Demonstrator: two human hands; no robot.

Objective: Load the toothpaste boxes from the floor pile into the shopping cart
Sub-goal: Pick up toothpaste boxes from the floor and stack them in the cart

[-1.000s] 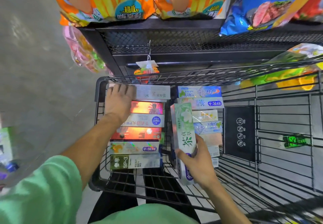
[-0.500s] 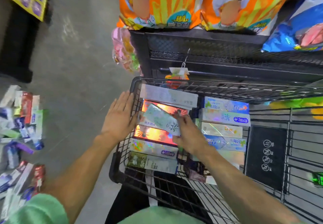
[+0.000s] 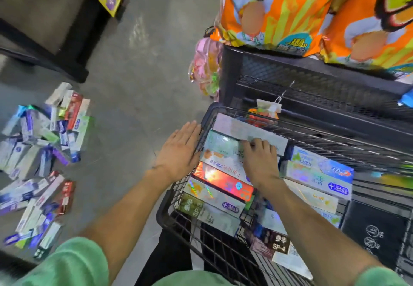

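Observation:
A black wire shopping cart holds two rows of toothpaste boxes laid flat. My right hand presses down with bent fingers on a pale green box near the far end of the left row. My left hand lies flat with straight fingers against the cart's left rim, beside that row. A red shiny box lies just nearer than my right hand. The floor pile of toothpaste boxes spreads over the grey floor at the far left.
A black mesh shelf with orange snack bags stands right behind the cart. A pink hanging packet dangles at the shelf's corner. A dark display stand sits at the upper left. Grey floor lies between pile and cart.
My right hand has carried the pale green box from the middle of the cart and laid it flat in the left row. My left hand slid off the boxes onto the cart's rim.

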